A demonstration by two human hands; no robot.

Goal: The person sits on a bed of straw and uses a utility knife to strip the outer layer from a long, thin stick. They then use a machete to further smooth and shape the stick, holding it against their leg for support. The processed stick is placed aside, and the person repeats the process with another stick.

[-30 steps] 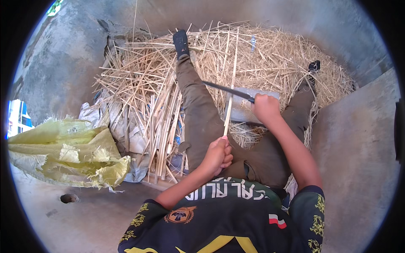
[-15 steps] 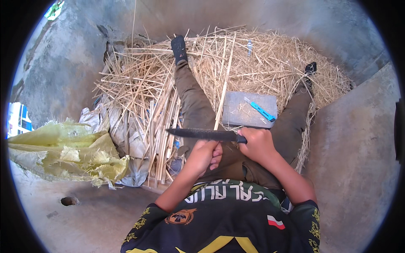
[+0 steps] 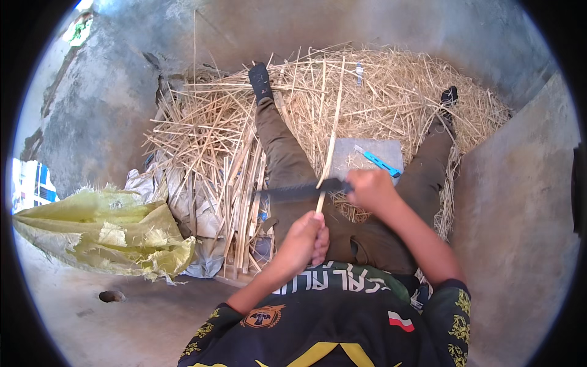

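Hands were both closed: by the left hand (image 3: 307, 240), the lower end of a long, narrow, pale woody strip (image 3: 332, 140) was gripped, and by the right hand (image 3: 370, 189), the black handle of a long, dark-bladed knife (image 3: 284, 191) was clasped. The strip was angled up and away between the outstretched legs in brown trousers (image 3: 286, 147). It was crossed by the blade just above the left hand; the blade was blurred, and whether it was pressed against the strip could not be told.

Beyond the right hand, a bright blue plastic cutter (image 3: 382, 164) was laid on a flat grey block (image 3: 386, 147). Loose pale slats (image 3: 241, 202) were heaped beside the left leg, partly on crumpled whitish sheeting (image 3: 183, 199). The far ground was covered by a tangle of straw-coloured shavings (image 3: 409, 92), and at the left a frayed yellow-green woven sack (image 3: 101, 229) was spread. The bare concrete floor (image 3: 147, 330) was pierced by a round hole (image 3: 112, 296) and bounded by a stained grey wall (image 3: 98, 98).
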